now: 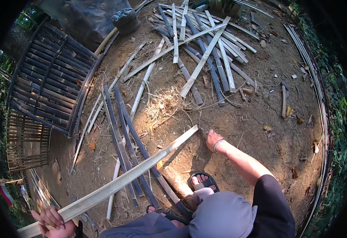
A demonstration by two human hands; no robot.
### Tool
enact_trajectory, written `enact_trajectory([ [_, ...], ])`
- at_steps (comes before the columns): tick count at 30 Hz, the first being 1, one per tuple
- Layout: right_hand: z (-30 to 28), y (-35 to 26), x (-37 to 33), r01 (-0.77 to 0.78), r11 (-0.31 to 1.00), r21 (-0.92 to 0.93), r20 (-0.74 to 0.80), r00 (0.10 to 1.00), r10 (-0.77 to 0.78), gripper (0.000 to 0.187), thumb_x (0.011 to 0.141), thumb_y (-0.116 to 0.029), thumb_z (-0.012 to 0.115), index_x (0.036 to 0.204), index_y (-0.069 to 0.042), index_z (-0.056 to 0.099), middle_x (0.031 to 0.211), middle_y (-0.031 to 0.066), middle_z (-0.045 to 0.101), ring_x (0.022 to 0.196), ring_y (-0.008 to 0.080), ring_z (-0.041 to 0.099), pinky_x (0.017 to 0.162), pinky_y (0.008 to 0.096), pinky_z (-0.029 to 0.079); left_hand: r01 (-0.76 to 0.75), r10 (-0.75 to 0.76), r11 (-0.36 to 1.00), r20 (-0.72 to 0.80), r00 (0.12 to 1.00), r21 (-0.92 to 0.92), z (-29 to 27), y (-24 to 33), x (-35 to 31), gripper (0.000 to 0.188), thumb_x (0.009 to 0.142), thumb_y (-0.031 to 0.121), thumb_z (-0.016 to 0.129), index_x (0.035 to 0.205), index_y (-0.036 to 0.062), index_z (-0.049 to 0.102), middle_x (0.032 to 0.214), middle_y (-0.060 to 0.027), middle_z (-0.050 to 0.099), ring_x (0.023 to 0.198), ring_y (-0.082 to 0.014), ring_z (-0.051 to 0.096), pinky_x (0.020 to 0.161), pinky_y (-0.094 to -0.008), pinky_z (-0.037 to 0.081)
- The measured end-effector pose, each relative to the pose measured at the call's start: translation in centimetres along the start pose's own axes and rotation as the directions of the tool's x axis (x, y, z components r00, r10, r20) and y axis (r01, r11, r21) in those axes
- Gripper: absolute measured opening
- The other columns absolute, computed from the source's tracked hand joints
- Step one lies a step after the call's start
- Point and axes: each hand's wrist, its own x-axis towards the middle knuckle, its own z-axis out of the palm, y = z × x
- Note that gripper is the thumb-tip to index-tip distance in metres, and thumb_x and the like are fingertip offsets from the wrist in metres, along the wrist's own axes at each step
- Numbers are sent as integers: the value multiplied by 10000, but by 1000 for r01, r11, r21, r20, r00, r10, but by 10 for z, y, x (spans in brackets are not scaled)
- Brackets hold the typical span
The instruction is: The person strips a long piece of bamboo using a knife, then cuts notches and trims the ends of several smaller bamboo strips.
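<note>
My left hand (51, 223), at the lower left, is closed around the near end of a long, pale split-bamboo strip (137, 170). The strip slants up to the right across the front of the view. Just beyond its far end is my right hand (213, 140), fingers curled in, a beaded bracelet on the wrist. Something dark shows between this hand and the strip's tip, but what the fingers hold is hidden. Beneath the strip, a short log (176, 179) lies beside my sandalled foot (203, 181).
Several dark bamboo lengths (132, 144) lie left of centre under the strip. Pale shavings (163, 108) cover the ground ahead. A heap of bamboo strips (209, 47) lies at the far side, a slatted bamboo panel (50, 75) at the left. Long poles (319, 99) edge the right.
</note>
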Motion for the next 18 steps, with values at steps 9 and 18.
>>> enact_trajectory([
  [9,-34,-111,-102,321,929,185,38,942,-333,286,941,-293,424,972,-13,374,633,279,584,633,456,602,587,542,485,-37,38,999,30,999,-37,5,1,0,207,839,131,515,744,88,337,415,33,304,306,-71,292,398,-190,303],
  [18,-1,-105,-99,178,957,227,4,983,-184,314,949,-299,401,949,14,384,671,313,587,695,495,603,645,570,481,-46,45,999,-26,999,-3,3,-1,-7,173,841,127,502,778,89,346,428,26,310,323,-74,290,395,-191,294],
])
